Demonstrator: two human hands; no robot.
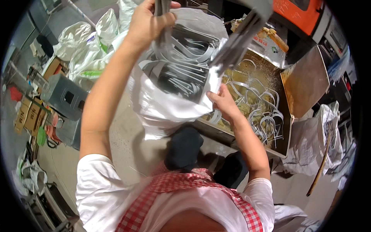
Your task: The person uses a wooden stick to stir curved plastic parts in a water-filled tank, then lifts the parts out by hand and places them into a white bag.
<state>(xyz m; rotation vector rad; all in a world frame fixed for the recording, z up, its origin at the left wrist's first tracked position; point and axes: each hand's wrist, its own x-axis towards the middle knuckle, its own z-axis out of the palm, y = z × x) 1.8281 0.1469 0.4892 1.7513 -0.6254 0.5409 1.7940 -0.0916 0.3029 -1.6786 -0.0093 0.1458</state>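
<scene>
A bundle of grey curved strips [164, 23], flat and band-like, is in the closed grip of my left hand [145, 25] at the top. Its blurred far part [241, 40] seems to arch over and hang down on the right; the middle lies outside the picture. Below stands a white sack [170, 112], its mouth wide, with many similar grey strips [181, 67] stacked inside. My right hand [224, 101] pinches the sack's right rim between thumb and fingers.
To the right, a metal bin [288, 133] holds loose looped strips [270, 120]. An orange machine [299, 17] stands beyond it. Several white sacks [106, 33] fill the far left, near a grey machine [63, 94]. A stick [321, 166] leans against another sack [309, 141] at right.
</scene>
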